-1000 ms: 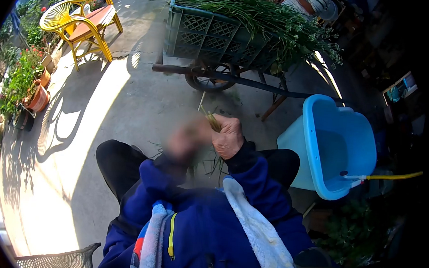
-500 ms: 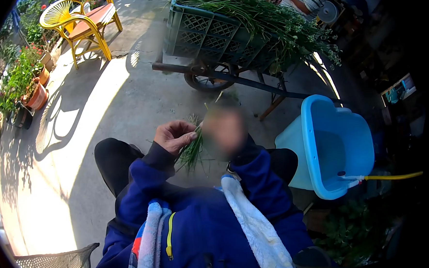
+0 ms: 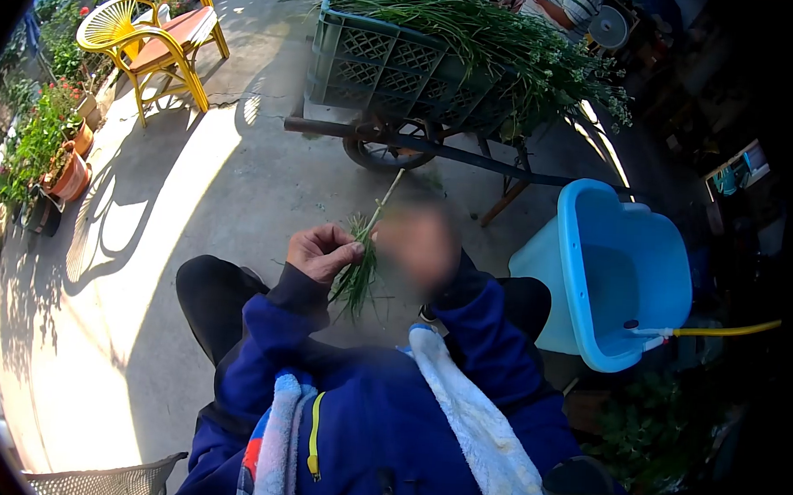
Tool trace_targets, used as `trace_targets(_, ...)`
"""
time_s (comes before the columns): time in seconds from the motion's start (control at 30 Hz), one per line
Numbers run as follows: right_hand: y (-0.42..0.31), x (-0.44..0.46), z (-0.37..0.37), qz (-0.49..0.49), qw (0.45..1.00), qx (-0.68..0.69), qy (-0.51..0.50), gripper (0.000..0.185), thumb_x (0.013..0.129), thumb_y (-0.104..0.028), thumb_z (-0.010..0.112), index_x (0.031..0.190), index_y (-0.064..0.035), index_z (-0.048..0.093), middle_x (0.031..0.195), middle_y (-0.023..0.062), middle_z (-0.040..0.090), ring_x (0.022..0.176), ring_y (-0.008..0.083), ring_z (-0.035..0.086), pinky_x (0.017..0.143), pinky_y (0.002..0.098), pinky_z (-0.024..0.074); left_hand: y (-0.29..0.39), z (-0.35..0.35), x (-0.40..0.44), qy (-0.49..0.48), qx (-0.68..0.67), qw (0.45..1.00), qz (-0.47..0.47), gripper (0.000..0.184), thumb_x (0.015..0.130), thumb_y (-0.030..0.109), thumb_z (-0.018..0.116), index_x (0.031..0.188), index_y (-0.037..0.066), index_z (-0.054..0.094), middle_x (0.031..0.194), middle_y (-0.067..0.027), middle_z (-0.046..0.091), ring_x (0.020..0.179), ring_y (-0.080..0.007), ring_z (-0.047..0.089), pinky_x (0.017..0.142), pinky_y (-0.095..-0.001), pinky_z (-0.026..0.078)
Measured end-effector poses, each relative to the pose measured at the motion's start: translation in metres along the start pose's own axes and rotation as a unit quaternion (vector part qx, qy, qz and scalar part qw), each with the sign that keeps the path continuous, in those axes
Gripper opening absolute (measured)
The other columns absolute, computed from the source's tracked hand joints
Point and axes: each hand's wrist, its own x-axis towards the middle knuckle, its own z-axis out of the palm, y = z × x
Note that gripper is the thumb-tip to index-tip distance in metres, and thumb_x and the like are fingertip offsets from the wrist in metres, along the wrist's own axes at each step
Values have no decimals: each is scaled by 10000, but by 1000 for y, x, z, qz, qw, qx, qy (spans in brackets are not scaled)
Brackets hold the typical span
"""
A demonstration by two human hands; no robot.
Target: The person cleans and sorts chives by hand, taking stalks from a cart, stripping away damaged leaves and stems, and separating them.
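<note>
My left hand (image 3: 323, 251) is closed, thumb against forefinger, on a small bunch of green stalks (image 3: 356, 281). Thin leaves hang below the fingers, and a pale bare stem (image 3: 388, 196) points up and away from the pinch. Close on the right is my right hand (image 3: 422, 244), covered by a blur, so its fingers and anything in them cannot be made out. Both hands are held above the ground between my knees.
Ahead stands a wheeled cart (image 3: 367, 131) bearing a green plastic crate (image 3: 379, 67) heaped with long green stalks (image 3: 480, 23). A blue tub (image 3: 583, 284) with a yellow hose (image 3: 724, 327) is at right. Left are a yellow chair (image 3: 170, 43) and flowerpots (image 3: 67, 176). Another person (image 3: 562, 5) is partly visible behind.
The pale stem now stands out longer and clearer above my left hand, beside the blurred right hand. My left hand stays in nearly the same place.
</note>
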Motion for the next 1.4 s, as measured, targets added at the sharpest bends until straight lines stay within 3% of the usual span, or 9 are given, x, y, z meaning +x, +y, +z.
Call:
trace_targets(0.33,20,-2,3,-144,985,-100,-4,102,727,-106,535,654,-36,535,639,75,517,529,197,477,469,313,372,-2,0,2,-20,-11,1000,-8,49,749,4,592,748,-39,567,680,-72,595,612,-123,565,595,-238,462)
trace_targets(0.53,19,-4,3,-14,999,-33,-8,118,751,-105,488,669,-37,540,624,68,511,515,188,467,464,320,371,1,-1,0,-36,0,999,-33,50,740,9,587,728,-36,571,654,-52,585,599,-106,550,585,-224,446)
trace_targets(0.73,110,-30,-34,-39,957,-148,247,102,782,-114,470,792,-40,540,763,75,521,681,179,509,568,312,411,-12,-23,-2,-71,72,995,-7,98,807,105,546,797,8,556,686,-56,576,627,-136,551,606,-277,461)
trace_targets(0.8,72,-24,-89,-43,916,-357,175,176,815,-145,498,690,-29,540,598,20,526,517,103,497,447,236,393,-22,-39,-3,-62,165,984,22,124,830,144,518,851,27,549,724,-57,569,652,-147,545,622,-290,460)
trace_targets(0.87,104,-38,-112,206,914,-198,288,135,703,-189,614,681,-61,577,577,90,566,501,232,544,476,311,420,-23,-43,-5,-51,212,975,54,141,835,160,509,878,31,548,746,-63,569,667,-153,546,631,-296,461)
trace_targets(1.0,87,-41,-108,287,863,-279,309,107,714,-180,607,744,-78,596,610,75,583,566,220,572,520,300,439,-24,-36,-6,-38,195,976,85,183,845,191,493,932,39,546,791,-74,569,697,-166,548,647,-309,463)
trace_targets(1.1,91,-52,-85,54,980,-54,181,311,795,-207,543,1046,-22,534,937,104,581,849,206,573,737,297,460,-23,-28,-6,-47,109,992,50,218,852,214,480,973,45,544,824,-82,569,720,-176,549,660,-318,464)
trace_targets(1.2,76,-49,-22,183,959,205,71,364,814,-216,526,1111,-13,468,1049,116,530,944,217,529,811,314,432,-23,-16,2,-70,11,997,-37,223,828,220,513,936,30,558,779,-73,568,650,-164,532,583,-279,432)
trace_targets(1.4,43,-40,30,16,992,8,127,327,795,-199,549,1064,-21,497,1001,106,545,904,215,537,777,331,439,-26,2,4,-91,-121,984,-97,234,791,244,562,886,31,576,709,-63,566,577,-170,512,485,-275,403)
